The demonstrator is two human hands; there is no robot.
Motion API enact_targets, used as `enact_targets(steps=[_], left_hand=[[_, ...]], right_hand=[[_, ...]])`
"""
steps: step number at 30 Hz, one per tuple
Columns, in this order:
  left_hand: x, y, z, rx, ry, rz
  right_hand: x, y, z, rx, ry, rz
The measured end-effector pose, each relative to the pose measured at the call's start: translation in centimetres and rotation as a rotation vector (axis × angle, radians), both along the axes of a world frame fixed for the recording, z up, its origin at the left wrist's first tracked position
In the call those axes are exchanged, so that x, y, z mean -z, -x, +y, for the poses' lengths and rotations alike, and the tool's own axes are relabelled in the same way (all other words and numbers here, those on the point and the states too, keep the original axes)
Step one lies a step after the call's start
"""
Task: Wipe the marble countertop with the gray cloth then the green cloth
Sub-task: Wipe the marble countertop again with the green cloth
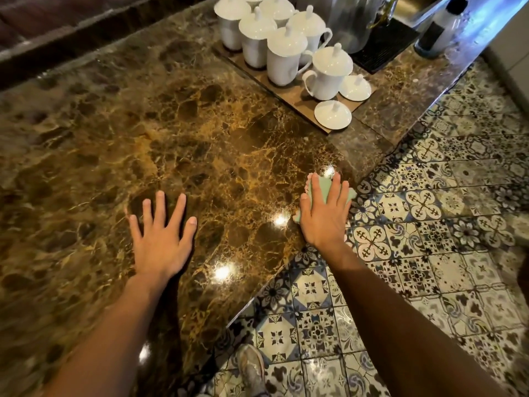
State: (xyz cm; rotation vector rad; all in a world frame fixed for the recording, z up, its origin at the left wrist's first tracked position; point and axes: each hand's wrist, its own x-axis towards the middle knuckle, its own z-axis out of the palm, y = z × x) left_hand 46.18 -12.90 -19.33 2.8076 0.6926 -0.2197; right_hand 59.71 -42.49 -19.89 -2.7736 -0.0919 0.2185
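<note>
The desk (177,133) is polished brown marble; patterned floor tiles (415,253) lie to the right of the right hand. The right hand (323,213), fingers flat and spread, presses the green cloth (325,186) onto the desk at its edge. The left hand (160,233) rests flat, fingers spread, empty. Beyond the right hand: a tray (297,98) with six visible lidded white cups (283,55) and two loose lids (333,114).

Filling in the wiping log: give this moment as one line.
stage: green cloth pass | right hand: flat on green cloth at countertop edge | left hand: flat, empty | gray cloth: not seen
</note>
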Motion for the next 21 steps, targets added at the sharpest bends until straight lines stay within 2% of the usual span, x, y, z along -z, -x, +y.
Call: enact_targets(steps=[8, 17, 21], left_hand=[[-1.6, 6.1, -1.8, 0.087, 0.091, -0.051], [-3.6, 15.7, -2.6, -0.017, 0.212, -0.106], [-4.4, 21.0, -1.8, -0.101, 0.218, -0.190]], right_hand=[[-0.1, 5.0, 3.0, 0.040, -0.056, 0.036], [-0.7, 15.2, 9.1, 0.058, -0.129, 0.108], [-1.1, 21.5, 12.5, 0.044, -0.170, 0.187]])
